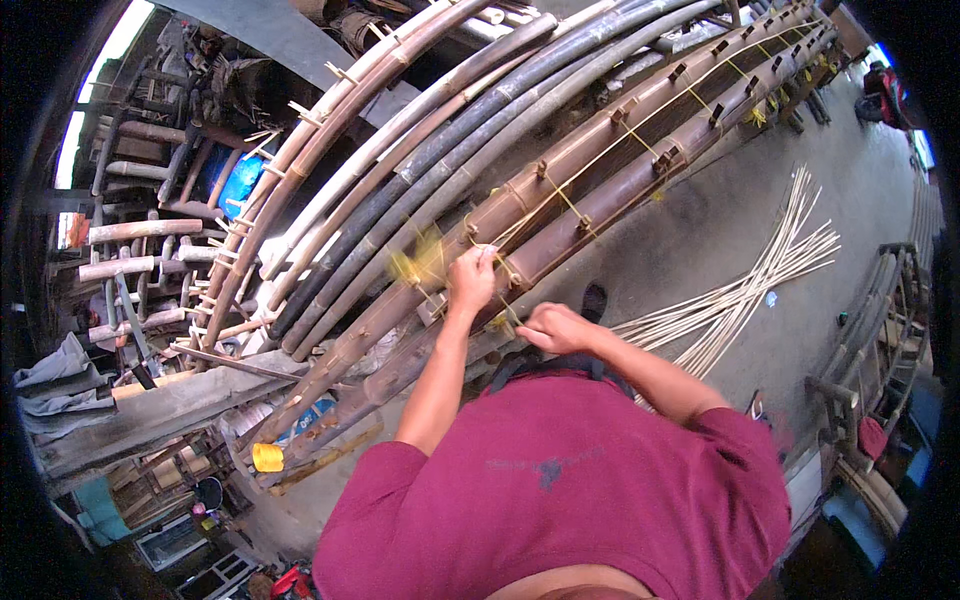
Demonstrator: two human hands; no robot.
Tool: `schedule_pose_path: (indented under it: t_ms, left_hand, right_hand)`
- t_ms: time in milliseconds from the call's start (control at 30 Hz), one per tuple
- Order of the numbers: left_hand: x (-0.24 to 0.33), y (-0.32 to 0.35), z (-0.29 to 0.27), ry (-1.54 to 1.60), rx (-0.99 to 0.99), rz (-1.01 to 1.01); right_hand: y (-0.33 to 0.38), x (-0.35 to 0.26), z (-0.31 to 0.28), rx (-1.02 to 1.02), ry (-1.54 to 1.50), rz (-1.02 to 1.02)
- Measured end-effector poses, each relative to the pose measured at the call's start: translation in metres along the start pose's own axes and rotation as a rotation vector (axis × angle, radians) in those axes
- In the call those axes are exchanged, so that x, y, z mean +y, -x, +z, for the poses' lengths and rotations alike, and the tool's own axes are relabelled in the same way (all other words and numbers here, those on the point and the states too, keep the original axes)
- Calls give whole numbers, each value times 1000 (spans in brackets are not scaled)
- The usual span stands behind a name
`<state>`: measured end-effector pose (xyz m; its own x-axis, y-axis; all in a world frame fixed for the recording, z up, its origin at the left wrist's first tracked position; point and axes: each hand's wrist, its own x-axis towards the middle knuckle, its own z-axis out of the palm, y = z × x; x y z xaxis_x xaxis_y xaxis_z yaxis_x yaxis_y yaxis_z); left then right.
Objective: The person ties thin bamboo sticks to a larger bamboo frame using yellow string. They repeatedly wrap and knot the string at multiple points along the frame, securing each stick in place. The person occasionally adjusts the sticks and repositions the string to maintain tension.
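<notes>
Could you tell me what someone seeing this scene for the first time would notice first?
The eye goes first to the long curved bamboo poles sweeping from lower left to upper right, lashed with yellow cord. At centre, the left hand pulls cord at a joint while the right hand rests just beside it. To the right, a fan of thin pale strips lies on the grey floor.

Long bamboo poles (560,200) run tight side by side, yellow cord (560,195) lashings and small cross pegs (665,160) blocking gaps between them. Open concrete floor (720,230) lies right of poles, passable up to the thin cane strips (760,280). Left side jammed with stacked timber (140,260).
</notes>
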<state>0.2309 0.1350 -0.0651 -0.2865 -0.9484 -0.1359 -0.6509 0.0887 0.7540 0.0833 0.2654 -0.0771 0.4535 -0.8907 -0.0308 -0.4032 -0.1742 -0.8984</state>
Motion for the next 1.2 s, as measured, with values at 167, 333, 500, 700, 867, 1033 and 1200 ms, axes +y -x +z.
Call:
schedule_pose_path:
  t_ms: [167,333,500,700,867,1033,1200]
  left_hand:
    - [62,-59,-50,256,204,116]
    - [-31,-139,-23,-383,208,44]
    - [-19,-114,-63,-331,239,125]
    - [-33,25,-127,-380,182,-9]
    - [-73,93,-75,-164,66,89]
    - [-136,89,-53,105,200,352]
    - [-90,90,-81,99,51,64]
  right_hand:
    - [7,-25,-41,-154,-237,124]
    - [30,0,-55,51,334,58]
    - [18,-6,2,312,773,144]
    - [-33,-68,74,62,-844,522]
    - [-97,-86,103,1028,-1644,224]
    - [-191,-165,70,140,-427,-97]
    - [-220,-83,35,309,689,17]
